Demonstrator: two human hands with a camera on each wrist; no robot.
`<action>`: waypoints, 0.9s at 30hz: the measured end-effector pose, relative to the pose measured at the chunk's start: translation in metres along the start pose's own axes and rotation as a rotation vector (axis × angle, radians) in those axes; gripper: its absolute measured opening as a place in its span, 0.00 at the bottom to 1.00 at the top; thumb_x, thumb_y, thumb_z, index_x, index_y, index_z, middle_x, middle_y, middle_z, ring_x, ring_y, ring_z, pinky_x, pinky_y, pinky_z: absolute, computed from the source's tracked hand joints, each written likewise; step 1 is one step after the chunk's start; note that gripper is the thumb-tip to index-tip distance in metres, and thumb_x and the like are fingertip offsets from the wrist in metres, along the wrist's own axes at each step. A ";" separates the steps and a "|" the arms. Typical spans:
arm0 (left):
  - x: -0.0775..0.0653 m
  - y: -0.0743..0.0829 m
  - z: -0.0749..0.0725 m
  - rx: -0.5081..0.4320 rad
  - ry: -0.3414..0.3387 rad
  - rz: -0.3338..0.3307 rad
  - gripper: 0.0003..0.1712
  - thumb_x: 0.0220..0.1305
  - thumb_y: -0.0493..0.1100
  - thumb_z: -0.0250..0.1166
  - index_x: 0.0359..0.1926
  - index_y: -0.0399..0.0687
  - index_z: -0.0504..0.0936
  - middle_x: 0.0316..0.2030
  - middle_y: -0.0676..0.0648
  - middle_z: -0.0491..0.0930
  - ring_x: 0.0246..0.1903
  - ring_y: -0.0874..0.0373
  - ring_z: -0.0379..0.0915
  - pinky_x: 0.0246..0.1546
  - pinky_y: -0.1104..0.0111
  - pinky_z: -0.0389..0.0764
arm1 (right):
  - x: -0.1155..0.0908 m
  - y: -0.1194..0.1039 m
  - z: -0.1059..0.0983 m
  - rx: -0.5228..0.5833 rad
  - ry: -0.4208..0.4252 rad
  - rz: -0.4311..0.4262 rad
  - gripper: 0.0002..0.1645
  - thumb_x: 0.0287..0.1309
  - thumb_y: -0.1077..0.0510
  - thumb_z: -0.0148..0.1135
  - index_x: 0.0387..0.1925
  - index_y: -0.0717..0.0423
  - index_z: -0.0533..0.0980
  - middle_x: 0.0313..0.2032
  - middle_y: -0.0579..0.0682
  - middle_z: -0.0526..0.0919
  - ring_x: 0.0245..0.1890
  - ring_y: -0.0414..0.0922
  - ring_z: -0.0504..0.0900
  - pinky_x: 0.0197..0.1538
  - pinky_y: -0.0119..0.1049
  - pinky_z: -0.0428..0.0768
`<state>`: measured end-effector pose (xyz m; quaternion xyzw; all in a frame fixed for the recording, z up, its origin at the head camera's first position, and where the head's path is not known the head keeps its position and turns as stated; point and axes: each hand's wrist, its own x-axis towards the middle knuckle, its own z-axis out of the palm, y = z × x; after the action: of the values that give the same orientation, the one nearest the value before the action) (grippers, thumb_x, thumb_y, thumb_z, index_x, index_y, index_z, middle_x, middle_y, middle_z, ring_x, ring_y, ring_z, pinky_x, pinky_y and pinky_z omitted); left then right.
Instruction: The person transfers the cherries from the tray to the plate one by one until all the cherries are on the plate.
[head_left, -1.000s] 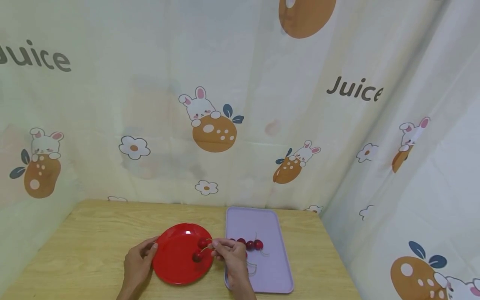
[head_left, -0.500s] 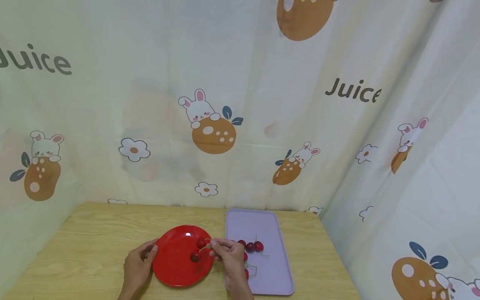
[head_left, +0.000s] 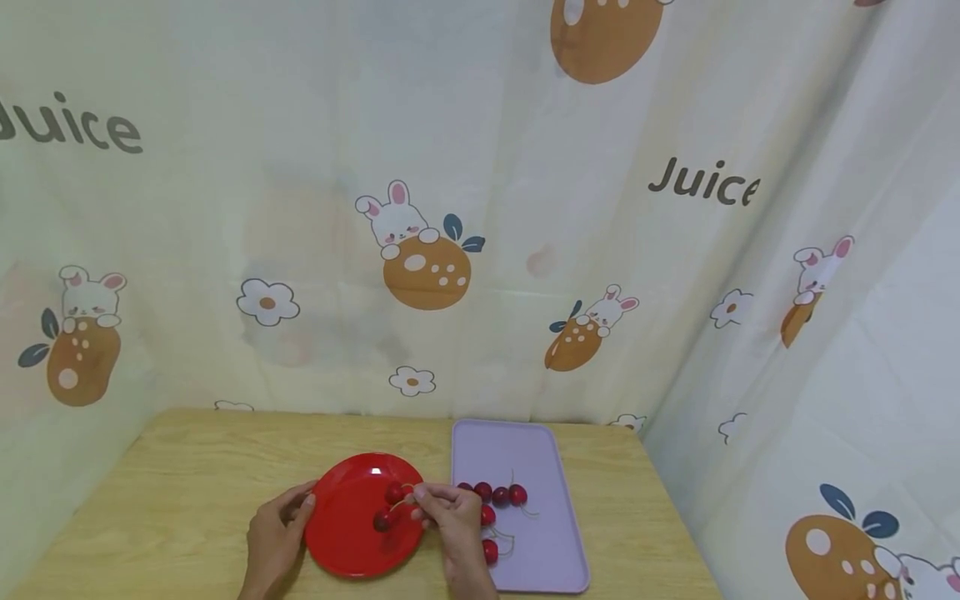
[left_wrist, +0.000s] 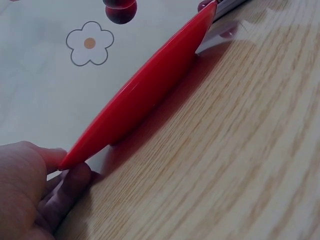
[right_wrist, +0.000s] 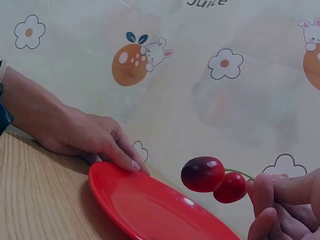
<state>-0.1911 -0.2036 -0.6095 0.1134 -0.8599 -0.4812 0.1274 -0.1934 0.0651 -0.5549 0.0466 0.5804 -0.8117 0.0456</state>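
My left hand (head_left: 274, 533) grips the left rim of a round red plate (head_left: 348, 542), thumb on top and fingers under the edge, as the left wrist view shows. Between thumb and fingertips, my right hand (head_left: 456, 525) pinches the green stems of dark red cherries (right_wrist: 202, 174). They hang over the right part of the plate, apart from its surface in the right wrist view. Behind the front cherry a second cherry (right_wrist: 230, 188) is partly hidden. The plate sits on the wooden table (left_wrist: 240, 150).
Right of the plate lies a lilac rectangular tray (head_left: 502, 446) holding several cherries (head_left: 517, 495) with stems, some near my right wrist. A patterned curtain (head_left: 322, 208) rises behind the table and along both sides.
My right hand has moved left with the cherries, further over the plate, uncovering more cherries on the tray. The left hand keeps its grip on the rim.
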 end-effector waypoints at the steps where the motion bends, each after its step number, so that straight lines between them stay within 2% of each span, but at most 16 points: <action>1: 0.000 0.000 0.000 0.001 0.006 0.010 0.18 0.79 0.39 0.66 0.64 0.41 0.87 0.51 0.39 0.91 0.35 0.67 0.78 0.37 0.76 0.76 | 0.000 0.000 0.000 0.001 -0.003 -0.002 0.13 0.67 0.64 0.75 0.46 0.73 0.87 0.30 0.50 0.94 0.23 0.33 0.87 0.31 0.26 0.80; 8: -0.001 0.000 -0.001 0.001 0.007 0.048 0.17 0.80 0.39 0.66 0.64 0.41 0.87 0.51 0.39 0.91 0.34 0.71 0.77 0.37 0.76 0.76 | -0.001 0.001 0.004 -0.016 -0.010 -0.027 0.15 0.68 0.64 0.74 0.48 0.76 0.86 0.32 0.52 0.95 0.23 0.35 0.87 0.31 0.26 0.81; 19: -0.001 -0.001 0.000 -0.004 0.004 0.039 0.18 0.80 0.40 0.66 0.64 0.41 0.87 0.51 0.39 0.91 0.36 0.69 0.78 0.38 0.75 0.76 | 0.001 0.005 0.011 -0.004 -0.019 -0.013 0.16 0.67 0.66 0.74 0.49 0.78 0.85 0.32 0.54 0.95 0.22 0.34 0.88 0.29 0.25 0.80; 27: -0.001 -0.001 0.000 -0.005 -0.002 0.030 0.18 0.80 0.40 0.65 0.65 0.41 0.87 0.52 0.38 0.91 0.36 0.69 0.78 0.39 0.76 0.76 | 0.001 0.009 0.014 -0.014 -0.015 0.013 0.15 0.67 0.65 0.75 0.48 0.75 0.86 0.33 0.54 0.95 0.22 0.34 0.87 0.29 0.25 0.80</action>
<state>-0.1905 -0.2035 -0.6107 0.0998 -0.8603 -0.4816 0.1340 -0.1935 0.0488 -0.5590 0.0437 0.5854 -0.8076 0.0556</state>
